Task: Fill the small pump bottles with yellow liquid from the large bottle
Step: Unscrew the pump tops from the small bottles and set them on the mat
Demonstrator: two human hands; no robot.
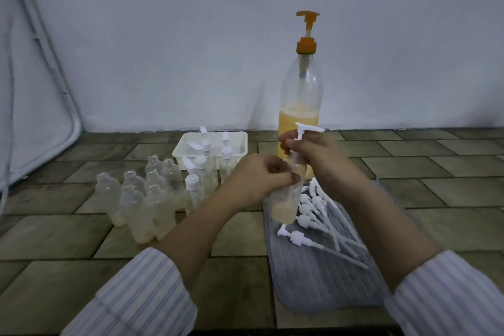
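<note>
L hand [256, 180] grips bottle [285, 199] steady; R hand [308, 148] pinches pump [305, 129] at 12 o'clock, prob. to screw it on. Spare pumps [321, 222] at 5.

head-worn view, angled down, close over floor [245, 226]

Brown tiled tabletop [425, 161] carries a large bottle [300, 106] at the back wall and a white tray [188, 144]. Uncapped small bottles [144, 199] cluster left (yellowish at bottoms); grey ribbed mat [321, 278] bears loose white pumps [319, 215].
</note>
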